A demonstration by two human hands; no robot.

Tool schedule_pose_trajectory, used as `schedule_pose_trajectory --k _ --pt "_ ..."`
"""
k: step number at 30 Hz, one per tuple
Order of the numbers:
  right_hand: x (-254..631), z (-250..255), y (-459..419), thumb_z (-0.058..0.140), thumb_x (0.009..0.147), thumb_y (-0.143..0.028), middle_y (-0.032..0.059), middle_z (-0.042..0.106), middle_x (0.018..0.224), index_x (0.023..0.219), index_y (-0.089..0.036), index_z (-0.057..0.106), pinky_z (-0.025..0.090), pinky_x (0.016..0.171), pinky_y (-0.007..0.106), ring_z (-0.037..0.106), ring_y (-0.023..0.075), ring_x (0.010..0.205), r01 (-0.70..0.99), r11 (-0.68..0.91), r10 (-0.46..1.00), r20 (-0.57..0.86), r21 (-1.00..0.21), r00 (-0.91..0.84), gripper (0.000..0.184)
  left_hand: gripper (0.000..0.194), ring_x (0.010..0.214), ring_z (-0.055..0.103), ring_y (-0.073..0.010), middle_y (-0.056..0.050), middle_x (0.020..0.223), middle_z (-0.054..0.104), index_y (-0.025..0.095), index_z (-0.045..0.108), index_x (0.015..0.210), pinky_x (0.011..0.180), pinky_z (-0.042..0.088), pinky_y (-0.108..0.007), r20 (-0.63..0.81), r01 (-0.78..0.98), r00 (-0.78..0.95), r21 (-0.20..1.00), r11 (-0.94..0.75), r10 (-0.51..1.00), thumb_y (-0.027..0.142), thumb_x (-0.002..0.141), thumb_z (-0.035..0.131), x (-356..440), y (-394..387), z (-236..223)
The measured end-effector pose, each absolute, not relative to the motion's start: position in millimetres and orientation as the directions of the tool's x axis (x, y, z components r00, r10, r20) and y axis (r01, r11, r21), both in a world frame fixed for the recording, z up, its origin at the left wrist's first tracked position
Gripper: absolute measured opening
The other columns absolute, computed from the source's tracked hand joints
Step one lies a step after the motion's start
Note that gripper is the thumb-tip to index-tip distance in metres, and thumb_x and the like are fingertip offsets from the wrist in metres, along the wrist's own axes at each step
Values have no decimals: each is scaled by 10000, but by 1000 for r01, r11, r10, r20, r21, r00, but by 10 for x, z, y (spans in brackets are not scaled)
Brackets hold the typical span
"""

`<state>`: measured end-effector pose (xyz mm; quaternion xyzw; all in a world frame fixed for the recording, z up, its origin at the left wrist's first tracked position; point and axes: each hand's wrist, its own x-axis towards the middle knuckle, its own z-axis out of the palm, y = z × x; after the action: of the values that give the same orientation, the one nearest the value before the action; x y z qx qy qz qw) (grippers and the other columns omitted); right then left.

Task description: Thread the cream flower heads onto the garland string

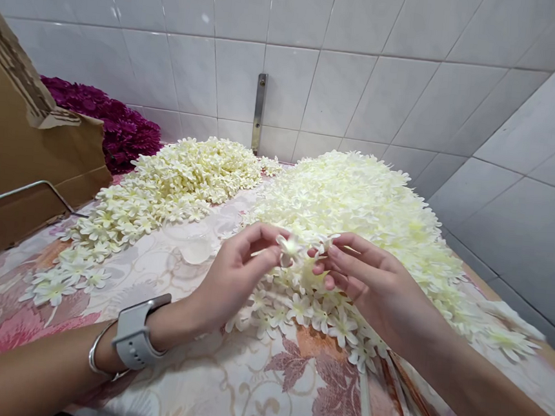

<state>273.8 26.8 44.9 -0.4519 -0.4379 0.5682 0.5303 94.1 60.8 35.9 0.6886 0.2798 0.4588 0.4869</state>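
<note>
Between the thumb and fingers of my left hand (248, 267) is a small white artificial flower (289, 249). Just to its right, my right hand (366, 274) pinches another pale flower (323, 244) by its edge. The two flowers are close together; whether they touch I cannot tell. Both hands hover over the front of a large heap of loose white-yellow flowers (351, 195). A second, smaller flower heap (193, 171) lies to the left, spreading toward me. On my left wrist are a grey watch and a silver bangle.
A floral-patterned cloth (252, 387) covers the table. At left stands a torn cardboard box (25, 141) beside a bent metal rod (11, 194), with purple flowers (114, 126) behind. A clear round piece (195, 249) lies mid-table. Tiled walls (356, 85) close off the back and right.
</note>
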Motion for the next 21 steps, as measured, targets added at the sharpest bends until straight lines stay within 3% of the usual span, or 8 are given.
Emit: schedule_pose_trajectory --k 2,5,7,9,12,15,18,21 --pt "2738 465 268 762 690 -304 -2 641 736 761 -215 672 492 619 205 631 122 724 -260 -94 995 -80 -961 -64 145 83 1058 607 -190 -101 1120 652 176 538 871 914 503 -347 613 46 527 671 -740 589 118 831 494 909 577 363" --pt "2740 477 260 729 728 -323 17 673 788 801 -215 708 491 659 203 633 123 759 -267 -117 988 -85 -957 -129 132 163 1236 500 -232 -185 1218 616 139 529 927 1002 456 -393 701 159 660 221 -962 270 38 825 453 903 571 347" --pt "2741 474 257 688 763 -387 31 690 833 815 -217 722 494 686 215 639 134 789 -267 -103 986 -64 -958 -153 181 157 1269 465 -258 -219 1227 604 112 529 924 1000 465 -398 675 195 712 77 -978 195 27 829 438 920 586 327" --pt "2743 460 258 689 759 -409 32 700 857 837 -227 727 499 725 236 645 147 815 -243 -67 986 -28 -968 -163 202 140 1285 443 -269 -232 1237 593 99 532 919 1014 454 -393 647 194 743 38 -980 172 31 833 447 936 596 308" --pt "2751 427 270 746 709 -354 30 711 865 887 -233 729 509 748 269 655 158 801 -146 2 991 22 -989 -135 215 172 1284 443 -235 -200 1209 610 107 527 956 1028 430 -371 664 151 720 134 -979 202 24 833 440 940 579 295" --pt "2765 405 285 748 704 -360 26 720 842 905 -226 730 526 725 269 662 141 726 -73 26 997 31 -997 -68 242 146 1154 550 -202 -139 1167 627 148 527 933 952 464 -339 642 163 605 479 -862 471 69 841 445 925 550 312" --pt "2772 409 286 756 689 -356 22 720 753 824 -202 731 543 676 250 668 132 666 -50 -5 1000 -4 -999 -8 207 58 887 640 -173 -50 916 660 176 539 825 790 515 -301 386 119 448 868 -482 806 185 846 486 929 565 350" --pt "2764 429 269 765 671 -351 25 711 681 752 -179 725 551 620 239 676 142 628 -21 -28 999 -29 -999 36 194 102 766 641 -140 10 720 612 174 522 711 797 519 -290 130 -68 385 991 -113 914 213 803 538 967 618 374"
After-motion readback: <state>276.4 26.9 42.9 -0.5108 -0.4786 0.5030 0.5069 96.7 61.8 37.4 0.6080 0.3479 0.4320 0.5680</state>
